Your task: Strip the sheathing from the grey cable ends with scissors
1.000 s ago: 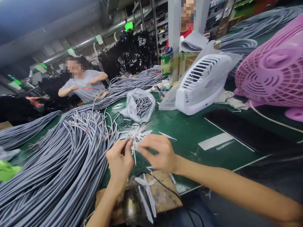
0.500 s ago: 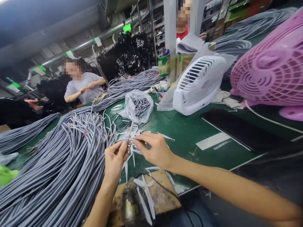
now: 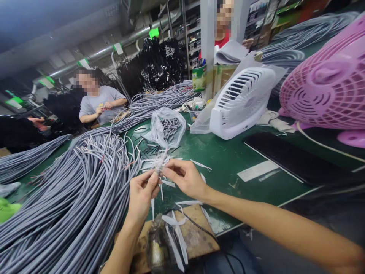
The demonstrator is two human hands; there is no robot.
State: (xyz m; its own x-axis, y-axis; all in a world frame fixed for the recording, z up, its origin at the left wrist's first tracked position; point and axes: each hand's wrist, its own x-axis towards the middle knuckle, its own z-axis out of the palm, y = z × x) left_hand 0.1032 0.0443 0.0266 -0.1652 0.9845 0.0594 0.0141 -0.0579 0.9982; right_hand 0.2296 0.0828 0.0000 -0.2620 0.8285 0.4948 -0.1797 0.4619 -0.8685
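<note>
My left hand is closed in a pinch around a grey cable end, thumb on top. From it a pale, thin, blurred length points up and away. The fingertips of my right hand are pinched together against the same cable end from the right. Exactly what sits between these fingers is partly hidden. White strips lie scattered on the table beneath and around both hands. To the left spreads a big bundle of grey cables with stripped ends.
A clear plastic bag holds short grey pieces, with dark bits beside it. A metal device sits on a wooden board in front. Right stand a white fan, a pink fan and a black flat panel. Two people are beyond.
Both hands have shifted slightly right, and the right fingertips have closed in on the cable end beside the left thumb. The pale length now leans more to the right.
</note>
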